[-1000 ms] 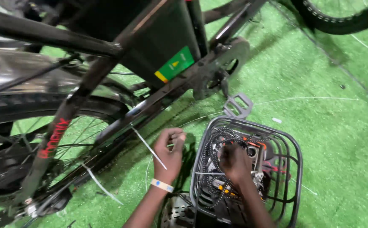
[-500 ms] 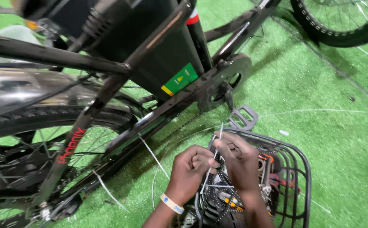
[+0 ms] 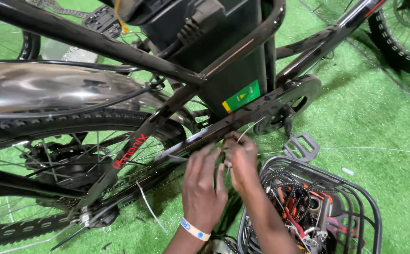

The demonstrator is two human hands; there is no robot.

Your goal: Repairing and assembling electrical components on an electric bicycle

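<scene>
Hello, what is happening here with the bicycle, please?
A person works on a black bicycle that stands on green artificial grass. The left hand and right hand meet at the lower frame tube, and the right hand pinches a thin white tie. Beside them sits a wire basket holding tools and parts.
</scene>
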